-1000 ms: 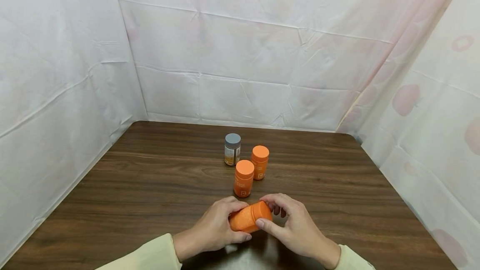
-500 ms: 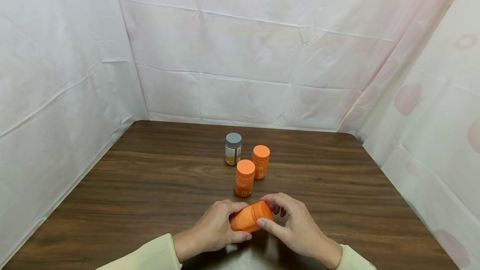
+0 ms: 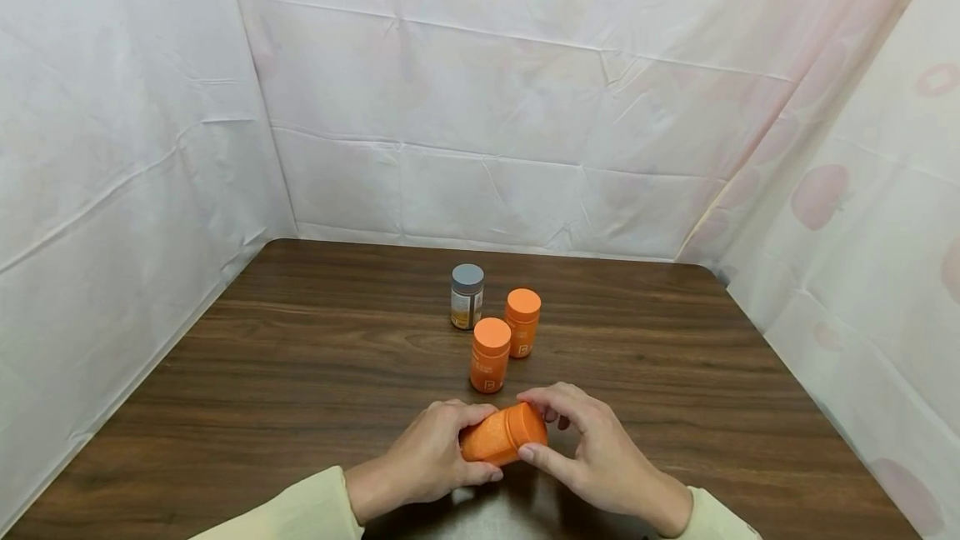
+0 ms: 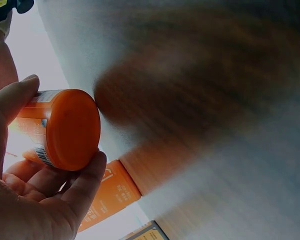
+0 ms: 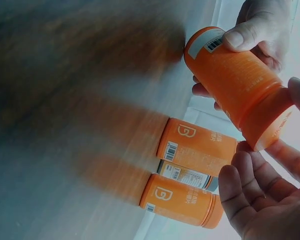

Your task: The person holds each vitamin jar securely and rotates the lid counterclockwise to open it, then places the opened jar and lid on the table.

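Note:
An orange pill bottle with an orange screw cap leans between both hands near the front of the table. My left hand grips its body, thumb on the near side and fingers on the far side. On the cap, my right hand pinches with thumb and index finger, while the other fingers curl loosely beside it. The right wrist view shows a barcode label near the bottle's base. From the left wrist, the round base faces the camera, its edge close to the tabletop.
Beyond the hands, two more orange bottles stand upright, a nearer one and a farther one. A small bottle with a grey cap stands to their left. White sheets enclose the dark wooden table at the back and sides.
My right thumb and fingers have shifted slightly round the cap, the thumb a little lower. The left hand and the bottle stay almost in place.

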{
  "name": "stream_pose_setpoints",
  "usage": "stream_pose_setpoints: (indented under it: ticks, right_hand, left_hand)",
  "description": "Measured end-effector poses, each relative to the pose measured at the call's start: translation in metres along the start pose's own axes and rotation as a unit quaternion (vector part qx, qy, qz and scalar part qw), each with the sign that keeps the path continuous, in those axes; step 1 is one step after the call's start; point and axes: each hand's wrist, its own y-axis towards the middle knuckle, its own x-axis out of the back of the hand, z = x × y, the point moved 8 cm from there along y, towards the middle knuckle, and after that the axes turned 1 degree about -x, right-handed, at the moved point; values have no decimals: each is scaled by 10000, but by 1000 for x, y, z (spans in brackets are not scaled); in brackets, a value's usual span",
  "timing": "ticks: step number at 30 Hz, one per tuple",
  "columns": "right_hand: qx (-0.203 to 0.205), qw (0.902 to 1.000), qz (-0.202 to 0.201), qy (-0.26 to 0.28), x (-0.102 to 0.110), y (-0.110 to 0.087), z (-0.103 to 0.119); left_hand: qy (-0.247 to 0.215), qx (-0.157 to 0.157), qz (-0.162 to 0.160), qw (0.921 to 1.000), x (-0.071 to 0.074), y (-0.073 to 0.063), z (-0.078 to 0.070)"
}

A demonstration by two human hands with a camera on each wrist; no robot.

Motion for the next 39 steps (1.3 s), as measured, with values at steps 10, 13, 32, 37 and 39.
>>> stream_pose_setpoints:
  ticks: [10,13,32,37,39]
  right_hand:
    - [463,9987,184,124,1,2,8]
    - [509,9983,245,137,1,2,9]
    - [808,9965,196,-30,4,2,13]
    - [656,9976,215,-53,4,3,13]
    - [553,9983,182,-50,3,3,12]
  left_hand:
    - [36,19,100,9999,0,1,-1]
    - [29,42,142,9999,1,2,0]
    - [-156,57,234,9996,0,3,0]
    - [-216,68,249,9994,-1,3,0]
    - [-241,83,265,9993,-1,2,0]
